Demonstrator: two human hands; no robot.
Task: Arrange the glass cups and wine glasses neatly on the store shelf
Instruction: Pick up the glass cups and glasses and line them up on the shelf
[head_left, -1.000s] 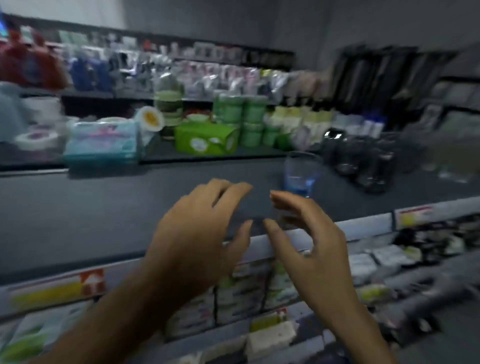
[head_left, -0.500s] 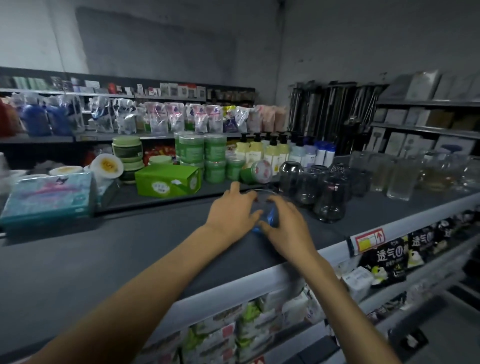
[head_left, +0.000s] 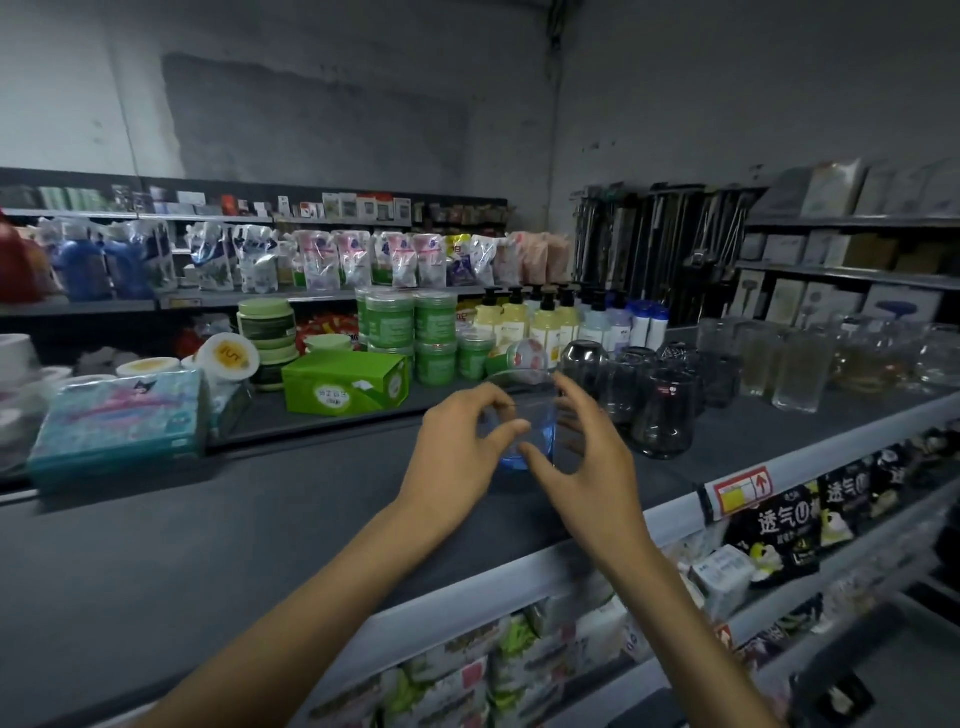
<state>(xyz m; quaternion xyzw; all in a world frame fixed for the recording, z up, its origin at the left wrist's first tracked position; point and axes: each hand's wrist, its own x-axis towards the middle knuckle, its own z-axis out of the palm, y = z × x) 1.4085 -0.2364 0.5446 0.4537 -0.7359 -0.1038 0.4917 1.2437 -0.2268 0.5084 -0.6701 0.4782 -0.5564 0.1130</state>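
Steadying the cup (head_left: 536, 415), left hand (head_left: 457, 452) curled round it, right hand (head_left: 592, 467) spread apart; should slide it upright beside glasses (head_left: 667, 410), no clinking.

glass cup (head_left: 537, 415) on shelf (head_left: 260, 499), wine glasses (head_left: 665, 415) right

A person stands at a dark grey shelf (head_left: 249, 525) and reaches with both arms to one clear glass cup (head_left: 536, 415) with a blue bottom. The cup stands upright on the shelf. The left hand (head_left: 457, 452) and the right hand (head_left: 589, 462) are on each side of it, fingers curved; I cannot tell whether they touch the glass. Just to the right stand dark glasses (head_left: 665, 415) upside down, and further right tall clear glasses (head_left: 795, 364). Behind lie a green box (head_left: 345, 387) and green jars (head_left: 410, 322).
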